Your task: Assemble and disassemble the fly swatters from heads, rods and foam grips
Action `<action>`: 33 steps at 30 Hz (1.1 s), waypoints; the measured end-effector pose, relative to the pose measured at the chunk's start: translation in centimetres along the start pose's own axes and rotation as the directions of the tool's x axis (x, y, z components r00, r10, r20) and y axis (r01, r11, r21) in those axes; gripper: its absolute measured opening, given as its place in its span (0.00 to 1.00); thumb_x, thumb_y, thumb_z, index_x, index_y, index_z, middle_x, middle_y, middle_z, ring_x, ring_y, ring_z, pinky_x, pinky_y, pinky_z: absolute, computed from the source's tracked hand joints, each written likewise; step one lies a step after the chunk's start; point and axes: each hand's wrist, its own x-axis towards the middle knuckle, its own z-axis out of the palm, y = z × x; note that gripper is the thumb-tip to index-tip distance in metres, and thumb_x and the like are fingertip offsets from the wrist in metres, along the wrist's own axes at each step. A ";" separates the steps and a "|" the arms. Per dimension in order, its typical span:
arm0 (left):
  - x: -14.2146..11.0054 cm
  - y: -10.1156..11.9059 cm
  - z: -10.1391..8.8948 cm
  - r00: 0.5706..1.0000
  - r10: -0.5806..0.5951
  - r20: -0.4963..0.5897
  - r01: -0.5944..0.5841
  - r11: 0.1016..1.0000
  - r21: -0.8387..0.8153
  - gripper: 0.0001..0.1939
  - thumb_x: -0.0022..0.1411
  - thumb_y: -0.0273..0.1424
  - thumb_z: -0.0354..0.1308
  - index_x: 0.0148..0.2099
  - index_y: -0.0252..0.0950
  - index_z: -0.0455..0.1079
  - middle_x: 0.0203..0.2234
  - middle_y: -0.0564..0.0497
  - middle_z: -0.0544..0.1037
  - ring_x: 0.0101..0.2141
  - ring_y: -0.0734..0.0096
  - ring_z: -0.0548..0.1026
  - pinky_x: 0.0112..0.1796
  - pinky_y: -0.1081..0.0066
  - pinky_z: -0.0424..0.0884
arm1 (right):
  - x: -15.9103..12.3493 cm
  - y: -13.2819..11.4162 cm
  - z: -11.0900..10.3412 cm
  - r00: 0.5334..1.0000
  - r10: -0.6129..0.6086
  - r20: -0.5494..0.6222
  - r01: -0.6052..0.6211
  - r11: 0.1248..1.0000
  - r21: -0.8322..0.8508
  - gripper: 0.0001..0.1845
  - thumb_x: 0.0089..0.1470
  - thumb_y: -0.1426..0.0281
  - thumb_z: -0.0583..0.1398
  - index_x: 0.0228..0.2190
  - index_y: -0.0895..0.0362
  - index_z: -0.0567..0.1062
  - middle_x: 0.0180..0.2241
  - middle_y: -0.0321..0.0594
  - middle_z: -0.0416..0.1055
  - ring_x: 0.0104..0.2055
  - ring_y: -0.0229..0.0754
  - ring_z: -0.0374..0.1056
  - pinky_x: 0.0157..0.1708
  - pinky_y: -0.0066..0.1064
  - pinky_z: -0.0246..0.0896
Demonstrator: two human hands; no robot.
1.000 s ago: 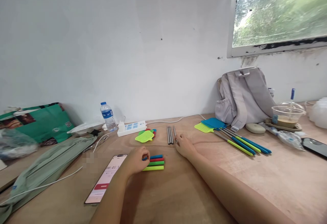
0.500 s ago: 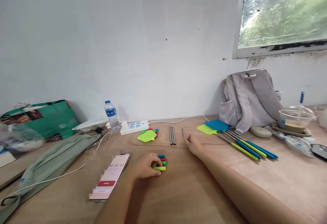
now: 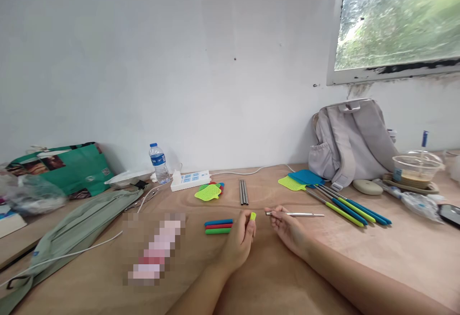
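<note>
My left hand [image 3: 242, 236] is closed around a yellow-green handle grip [image 3: 253, 216]; only its end shows past my fingers. In my right hand [image 3: 287, 226] a thin metal rod [image 3: 305, 215] lies almost level, its near end pointing at the grip. A small gap separates the two. Blue [image 3: 218, 222], red and green grips [image 3: 217, 231] lie side by side left of my left hand. Beyond my hands several metal rods [image 3: 243, 192] rest in a row. Yellow-green fly swatter heads [image 3: 207, 192] are stacked at the back, with red, green and blue ones partly hidden beneath.
Fly swatters with blue [image 3: 306, 176] and yellow-green heads lie at the right, handles toward me. Behind them stand a grey backpack [image 3: 354, 138] and a plastic cup [image 3: 415, 169]. At the left are a power strip [image 3: 190, 180], a water bottle [image 3: 158, 162] and a blurred-out phone [image 3: 158, 248].
My left hand has picked up the yellow-green grip and carried it right. My right hand has lifted the rod off the table, turned it level and come nearer to me.
</note>
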 end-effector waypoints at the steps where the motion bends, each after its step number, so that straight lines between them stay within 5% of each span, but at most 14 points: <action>1: -0.1 0.1 0.2 1.000 0.019 -0.007 -0.019 0.999 0.027 0.12 0.66 0.35 0.38 0.43 0.38 0.60 0.30 0.51 0.72 0.32 0.70 0.70 0.35 0.71 0.65 | -1.0 -0.4 0.0 0.999 0.035 0.036 -0.036 0.999 0.036 0.08 0.40 0.66 0.63 0.20 0.55 0.68 0.29 0.37 0.71 0.25 0.35 0.63 0.28 0.29 0.59; 7: 0.0 0.3 -0.6 0.979 0.099 0.179 -0.141 0.961 0.239 0.11 0.63 0.34 0.46 0.45 0.41 0.66 0.35 0.51 0.76 0.36 0.67 0.72 0.37 0.70 0.64 | -3.3 -2.5 0.5 0.979 0.065 0.194 -0.074 0.996 0.040 0.21 0.45 0.54 0.54 0.16 0.57 0.72 0.25 0.38 0.65 0.24 0.37 0.62 0.28 0.31 0.57; 19: -0.1 0.1 -0.7 0.975 0.214 0.065 -0.222 0.959 0.178 0.12 0.61 0.34 0.51 0.45 0.39 0.71 0.35 0.49 0.78 0.34 0.68 0.75 0.38 0.70 0.70 | -3.5 -1.5 1.3 0.979 0.093 0.179 -0.103 0.994 0.044 0.08 0.48 0.63 0.56 0.24 0.54 0.67 0.22 0.34 0.65 0.24 0.38 0.63 0.27 0.30 0.57; 33: 0.1 0.9 -2.0 0.959 0.255 0.122 -0.277 0.931 0.236 0.12 0.59 0.33 0.53 0.42 0.39 0.74 0.31 0.48 0.80 0.28 0.68 0.76 0.31 0.70 0.72 | -3.8 -1.1 1.7 0.972 0.154 0.177 -0.140 0.986 -0.087 0.07 0.46 0.63 0.51 0.27 0.54 0.62 0.22 0.32 0.64 0.23 0.38 0.62 0.26 0.30 0.52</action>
